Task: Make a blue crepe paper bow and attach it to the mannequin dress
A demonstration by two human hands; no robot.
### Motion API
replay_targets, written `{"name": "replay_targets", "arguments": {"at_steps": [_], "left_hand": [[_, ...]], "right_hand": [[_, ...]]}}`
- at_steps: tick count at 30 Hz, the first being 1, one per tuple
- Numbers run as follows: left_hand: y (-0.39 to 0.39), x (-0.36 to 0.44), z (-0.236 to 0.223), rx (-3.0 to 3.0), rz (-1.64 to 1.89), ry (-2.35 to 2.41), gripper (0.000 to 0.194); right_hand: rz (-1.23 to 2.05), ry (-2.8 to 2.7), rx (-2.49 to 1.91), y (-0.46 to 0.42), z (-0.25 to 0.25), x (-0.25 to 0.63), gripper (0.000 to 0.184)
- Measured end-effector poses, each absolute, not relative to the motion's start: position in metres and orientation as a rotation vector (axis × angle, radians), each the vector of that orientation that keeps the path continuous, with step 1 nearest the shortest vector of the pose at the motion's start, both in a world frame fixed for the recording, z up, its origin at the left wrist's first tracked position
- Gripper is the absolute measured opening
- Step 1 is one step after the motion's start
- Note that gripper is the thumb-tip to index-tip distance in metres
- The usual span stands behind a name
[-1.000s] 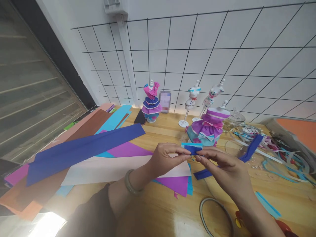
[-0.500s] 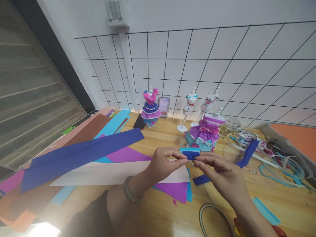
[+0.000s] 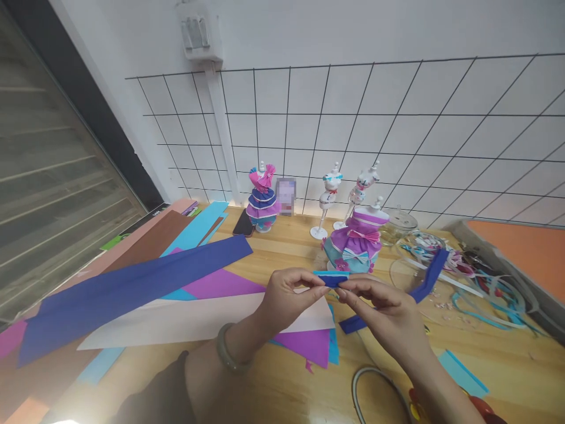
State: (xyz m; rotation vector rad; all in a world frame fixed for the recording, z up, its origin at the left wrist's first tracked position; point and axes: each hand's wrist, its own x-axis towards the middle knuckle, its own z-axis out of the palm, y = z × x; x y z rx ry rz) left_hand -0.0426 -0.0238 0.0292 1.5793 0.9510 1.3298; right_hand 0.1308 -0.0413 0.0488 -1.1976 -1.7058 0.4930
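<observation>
Pinching the blue strip (image 3: 333, 282) between left fingers (image 3: 313, 294) and right fingers (image 3: 362, 287), we judge it soft, best held by edges.

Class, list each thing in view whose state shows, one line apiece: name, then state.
Small blue piece, held in fingertips
Left hand, pinching the piece
Right hand, pinching the piece
Bracelet, worn
Long blue strip, laid across brown sheet
Phone, lying flat
Pink-topped mannequin, dressed, upright
Purple mannequin, dressed
Two white mannequins, on stands, skirtless
Ribbons, loosely heaped
</observation>
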Motion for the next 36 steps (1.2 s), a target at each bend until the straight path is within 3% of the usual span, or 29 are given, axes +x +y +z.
{"name": "replay_targets", "arguments": {"at_steps": [11, 36], "left_hand": [[-0.022, -0.042, 0.029, 1.617, 1.352, 0.902, 0.015], [-0.021, -0.042, 0.028, 1.957, 1.484, 0.891, 0.009]], "right_hand": [[0.577, -1.701, -1.148, -0.039, 0.046, 0.133, 0.015], [0.204, -2.029, -0.868, -0.032, 0.040, 0.147, 0.023]]}}
